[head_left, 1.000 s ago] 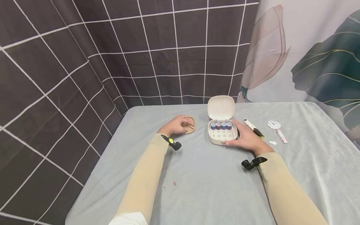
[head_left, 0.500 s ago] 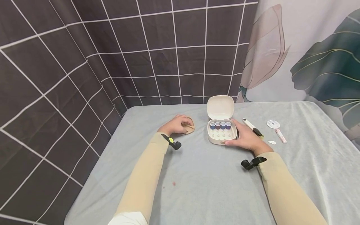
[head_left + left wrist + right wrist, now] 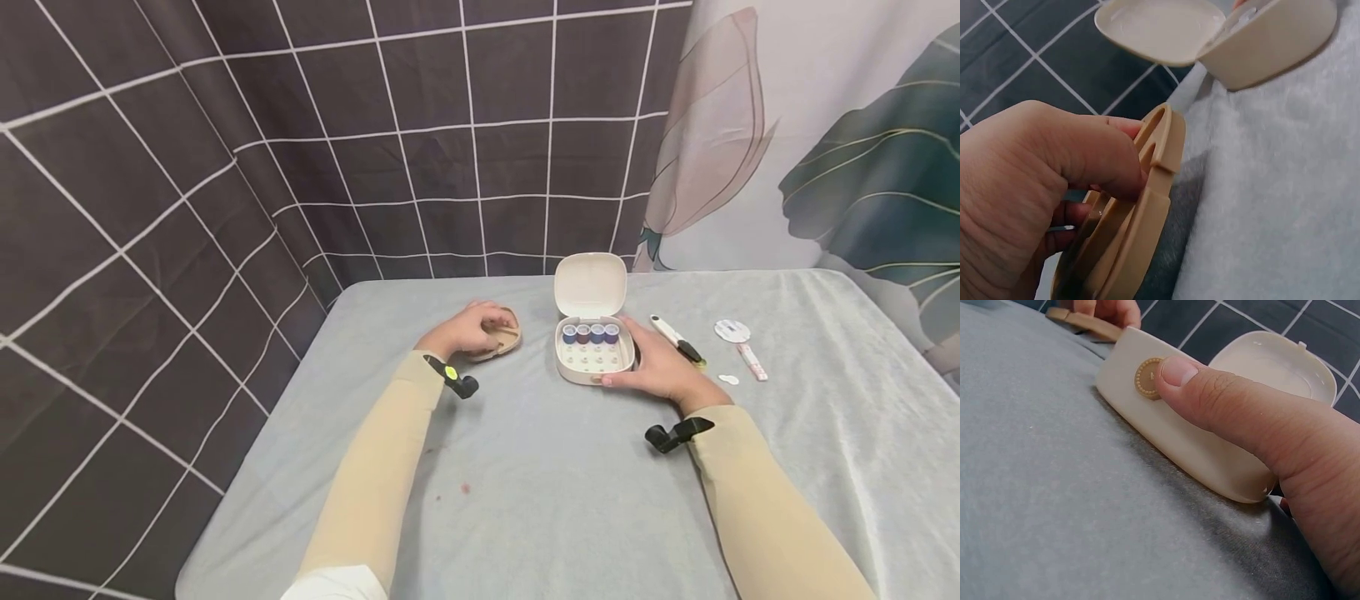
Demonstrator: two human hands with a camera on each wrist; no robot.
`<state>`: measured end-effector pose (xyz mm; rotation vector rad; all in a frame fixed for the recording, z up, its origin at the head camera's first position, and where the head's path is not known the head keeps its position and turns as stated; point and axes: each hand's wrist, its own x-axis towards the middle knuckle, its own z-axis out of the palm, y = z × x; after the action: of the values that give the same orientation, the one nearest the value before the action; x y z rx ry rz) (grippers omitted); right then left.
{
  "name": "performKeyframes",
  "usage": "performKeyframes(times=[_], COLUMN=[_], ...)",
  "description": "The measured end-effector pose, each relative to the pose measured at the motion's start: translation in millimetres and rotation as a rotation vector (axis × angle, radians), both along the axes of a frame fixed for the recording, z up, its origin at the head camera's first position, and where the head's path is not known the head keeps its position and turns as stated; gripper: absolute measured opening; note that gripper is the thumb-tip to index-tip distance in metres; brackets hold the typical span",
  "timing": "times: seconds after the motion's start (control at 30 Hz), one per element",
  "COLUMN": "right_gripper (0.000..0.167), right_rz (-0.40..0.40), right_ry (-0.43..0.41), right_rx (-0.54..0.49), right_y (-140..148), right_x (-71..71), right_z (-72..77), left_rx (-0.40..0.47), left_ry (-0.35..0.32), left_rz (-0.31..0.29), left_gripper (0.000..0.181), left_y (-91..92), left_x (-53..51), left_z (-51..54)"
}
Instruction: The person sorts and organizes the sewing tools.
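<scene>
My left hand [image 3: 465, 330] pinches a tan compartment tray [image 3: 1132, 250] with thumb and fingers. In the left wrist view the tray is tilted, its slots partly covered by the hand. To its right stands a cream sewing box [image 3: 577, 376], its lid [image 3: 590, 283] swung up at the back. Several thread spools [image 3: 583, 335] line the back row inside, with small pegs in front of them. My right hand [image 3: 662, 367] grips the box's right side. Its thumb lies on the front by a round tan button [image 3: 1147, 379]; the other fingers are mostly hidden behind.
Right of the box lie a white-and-black seam-ripper-like tool [image 3: 677, 341], a round white disc [image 3: 732, 332], a pink-and-white strip [image 3: 752, 362] and a small white piece [image 3: 728, 380]. A grey cloth [image 3: 540, 500] covers the table, and a dark grid curtain [image 3: 465, 150] hangs behind.
The tan tray has tipped up a little in my left hand, which has shifted slightly to the left. My right hand and the box have stayed in place.
</scene>
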<state>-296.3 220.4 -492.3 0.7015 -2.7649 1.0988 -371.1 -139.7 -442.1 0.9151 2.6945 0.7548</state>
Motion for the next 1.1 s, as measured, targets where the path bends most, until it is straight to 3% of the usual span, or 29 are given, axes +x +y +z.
performKeyframes(times=[0.23, 0.4, 0.57, 0.93, 1.1], right_gripper=[0.121, 0.117, 0.116, 0.116, 0.115], right_rz=[-0.005, -0.005, -0.007, -0.003, -0.007], right_ry=[-0.004, 0.011, -0.002, -0.002, -0.007], right_rx=[0.005, -0.004, 0.001, -0.004, -0.003], right_y=[1.0, 1.3, 0.1, -1.2, -1.3], right_x=[0.0, 1.1, 2.3, 3.6, 4.0], right_z=[0.5, 1.1, 2.1, 4.1, 4.8], left_rx=[0.011, 0.017, -0.013, -0.069, -0.112], left_ry=[0.029, 0.038, 0.074, 0.125, 0.189], left_rz=[-0.042, -0.113, -0.182, -0.286, -0.354], left_gripper=[0.044, 0.044, 0.041, 0.041, 0.041], left_y=[10.7, 25.5, 42.9, 80.2, 96.4], left_x=[8.9, 15.8, 20.2, 26.9, 28.0], left_z=[17.2, 30.5, 37.5, 39.1, 38.0])
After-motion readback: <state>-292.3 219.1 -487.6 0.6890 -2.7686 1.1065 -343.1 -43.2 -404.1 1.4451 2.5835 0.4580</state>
